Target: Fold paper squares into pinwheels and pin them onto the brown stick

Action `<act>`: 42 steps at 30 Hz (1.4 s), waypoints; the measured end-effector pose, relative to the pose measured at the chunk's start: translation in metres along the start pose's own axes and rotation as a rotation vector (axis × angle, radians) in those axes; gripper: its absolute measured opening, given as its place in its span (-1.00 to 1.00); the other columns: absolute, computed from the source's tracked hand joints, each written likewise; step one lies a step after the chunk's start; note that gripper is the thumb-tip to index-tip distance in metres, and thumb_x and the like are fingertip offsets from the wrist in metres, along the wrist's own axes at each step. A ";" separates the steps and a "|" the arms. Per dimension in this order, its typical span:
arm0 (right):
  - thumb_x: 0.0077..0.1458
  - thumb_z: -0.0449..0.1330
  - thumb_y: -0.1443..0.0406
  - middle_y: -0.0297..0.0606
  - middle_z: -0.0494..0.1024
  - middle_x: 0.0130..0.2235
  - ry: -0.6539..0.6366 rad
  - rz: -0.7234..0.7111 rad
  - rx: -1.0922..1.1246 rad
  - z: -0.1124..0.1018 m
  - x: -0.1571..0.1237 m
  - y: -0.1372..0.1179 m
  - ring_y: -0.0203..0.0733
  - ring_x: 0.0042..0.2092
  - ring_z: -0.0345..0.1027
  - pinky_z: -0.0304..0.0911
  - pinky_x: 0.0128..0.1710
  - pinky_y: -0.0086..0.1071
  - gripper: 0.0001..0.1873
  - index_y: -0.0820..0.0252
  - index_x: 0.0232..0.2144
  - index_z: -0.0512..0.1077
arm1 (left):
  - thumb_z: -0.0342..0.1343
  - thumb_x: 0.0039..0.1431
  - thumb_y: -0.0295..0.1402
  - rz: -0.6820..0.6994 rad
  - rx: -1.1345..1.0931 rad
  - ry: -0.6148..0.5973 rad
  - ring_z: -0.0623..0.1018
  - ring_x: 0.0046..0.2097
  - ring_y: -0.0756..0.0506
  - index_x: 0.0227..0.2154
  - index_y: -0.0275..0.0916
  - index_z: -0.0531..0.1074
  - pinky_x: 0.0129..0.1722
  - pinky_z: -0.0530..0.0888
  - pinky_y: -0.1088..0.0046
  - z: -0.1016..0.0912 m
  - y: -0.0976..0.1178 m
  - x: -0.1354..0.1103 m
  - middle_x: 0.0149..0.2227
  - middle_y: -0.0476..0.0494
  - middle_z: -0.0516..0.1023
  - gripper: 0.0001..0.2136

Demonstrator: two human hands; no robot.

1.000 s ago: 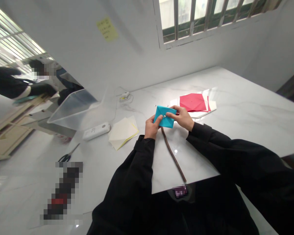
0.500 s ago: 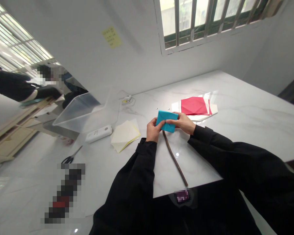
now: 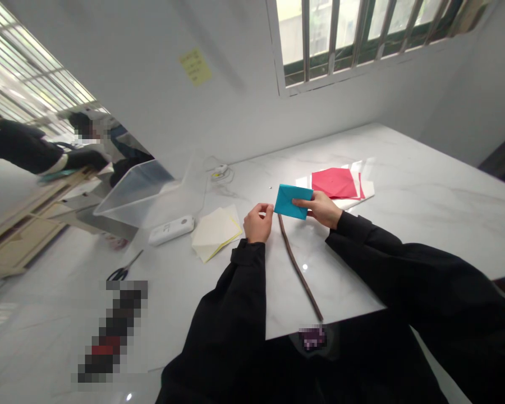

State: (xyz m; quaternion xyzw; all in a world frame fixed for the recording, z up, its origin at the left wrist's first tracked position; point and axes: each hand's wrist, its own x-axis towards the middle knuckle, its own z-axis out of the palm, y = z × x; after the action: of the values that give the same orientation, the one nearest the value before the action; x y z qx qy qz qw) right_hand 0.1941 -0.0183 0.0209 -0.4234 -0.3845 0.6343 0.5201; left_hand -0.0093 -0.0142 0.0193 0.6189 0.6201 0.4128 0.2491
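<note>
My right hand (image 3: 326, 210) grips a folded blue paper (image 3: 287, 201) by its right side, fingers behind and thumb on the front face. Just left of the paper, my left hand (image 3: 258, 223) is curled, with thumb and forefinger drawn together close to the paper's lower left corner. Whether those fingertips touch the corner or pinch something small, I cannot make out. Below the paper, a thin brown stick (image 3: 297, 264) lies on the table, its top end near the paper's lower edge.
Red paper sheets (image 3: 334, 182) lie behind my right hand. Left are cream paper sheets (image 3: 214, 233), a white device (image 3: 171, 230), scissors (image 3: 124, 269) and a clear plastic bin (image 3: 137, 191). A cable (image 3: 221, 173) runs by the wall. Other people are at the far left.
My left hand has let go of the blue paper's front and shifted left. The paper, in my right hand, has moved slightly right and up. The stick has stayed put.
</note>
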 end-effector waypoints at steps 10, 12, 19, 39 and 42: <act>-0.11 0.54 0.18 -0.15 0.69 -0.12 -0.133 0.010 0.036 -0.016 0.007 -0.002 -0.10 -0.13 0.58 0.50 -0.09 -0.28 -0.58 0.20 -0.20 0.59 | 0.28 0.08 -0.27 0.191 0.346 -0.087 0.56 -0.09 -0.23 -0.10 -0.15 0.60 -0.03 0.40 0.31 0.009 0.003 -0.012 -0.19 -0.19 0.60 -0.71; -0.13 0.55 0.16 -0.14 0.69 -0.15 -0.205 0.023 0.027 -0.017 0.007 -0.001 -0.09 -0.13 0.58 0.49 -0.06 -0.24 -0.58 0.21 -0.23 0.60 | 0.30 0.01 -0.36 0.199 0.245 -0.105 0.56 -0.12 -0.24 -0.15 -0.16 0.62 -0.03 0.41 0.29 0.013 0.002 -0.012 -0.22 -0.20 0.60 -0.72; -0.19 0.58 0.14 -0.11 0.70 -0.18 -0.364 0.030 0.053 -0.018 0.004 -0.002 -0.05 -0.09 0.59 0.46 0.03 -0.19 -0.54 0.25 -0.25 0.61 | 0.42 -0.20 -0.35 -0.177 -0.621 -0.257 0.53 -0.33 -0.03 -0.03 -0.27 0.58 -0.22 0.46 0.41 0.011 0.001 -0.001 -0.24 -0.14 0.62 -0.46; -0.22 0.59 0.17 -0.29 0.58 -0.33 -0.419 -0.256 0.075 0.000 -0.017 -0.024 -0.19 -0.24 0.50 0.42 -0.14 -0.26 -0.62 0.17 -0.49 0.49 | 0.54 -0.20 -0.18 -0.098 -1.011 -0.630 0.61 -0.08 -0.17 0.00 -0.14 0.59 -0.03 0.49 0.31 -0.014 0.041 -0.022 -0.01 -0.22 0.62 -0.39; -0.23 0.59 0.15 -0.27 0.59 -0.30 -0.385 -0.274 0.056 0.003 -0.020 -0.025 -0.15 -0.22 0.50 0.43 -0.12 -0.20 -0.60 0.17 -0.49 0.47 | 0.55 -0.21 -0.17 -0.090 -1.004 -0.609 0.61 -0.07 -0.19 -0.04 -0.15 0.60 -0.02 0.49 0.28 -0.015 0.042 -0.024 -0.02 -0.23 0.63 -0.41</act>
State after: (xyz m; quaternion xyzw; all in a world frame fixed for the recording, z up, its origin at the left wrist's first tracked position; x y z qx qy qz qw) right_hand 0.2019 -0.0336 0.0478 -0.2240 -0.5128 0.6371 0.5301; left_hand 0.0050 -0.0454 0.0573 0.4890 0.2749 0.4484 0.6959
